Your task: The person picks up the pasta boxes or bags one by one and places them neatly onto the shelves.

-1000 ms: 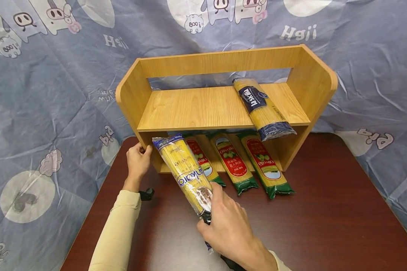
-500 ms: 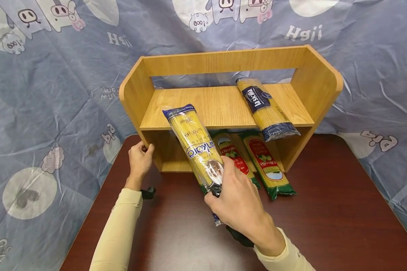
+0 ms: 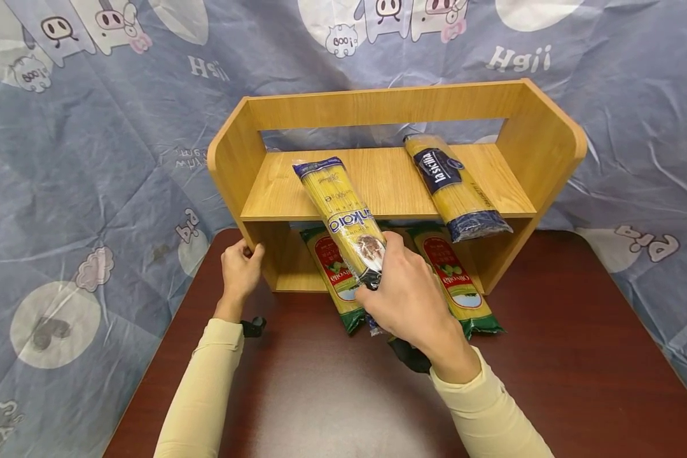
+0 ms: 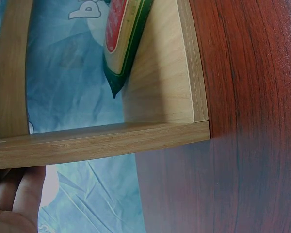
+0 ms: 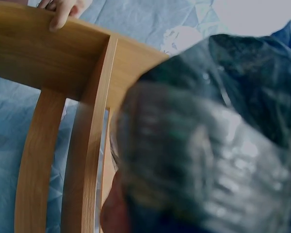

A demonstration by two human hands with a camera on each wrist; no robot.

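Observation:
My right hand [image 3: 409, 296] grips the lower end of a clear-wrapped pack of spaghetti [image 3: 346, 213] with blue "Ankara" print. The pack slants up and left, its far end over the upper board of a wooden shelf [image 3: 315, 207]; whether it touches is unclear. In the right wrist view the crinkled end of the spaghetti pack [image 5: 208, 145] fills much of the frame, blurred. At the shelf's left side panel [image 3: 233, 168], my left hand [image 3: 240, 273] holds the front edge. The left wrist view shows the fingers [image 4: 26, 191] against the panel's outer face.
A "La Sicilia" spaghetti pack [image 3: 458, 187] lies on the upper board at right, overhanging its front. Green-ended Olivoilà packs [image 3: 334, 273] lie in the lower compartment, sticking out over the brown table [image 3: 315, 394]; my right hand hides part of them. A patterned cloth [image 3: 120, 127] hangs behind.
My right hand has carried the spaghetti pack up, forward and slightly right, from in front of the lower compartment to the upper board. My left hand stays on the side panel.

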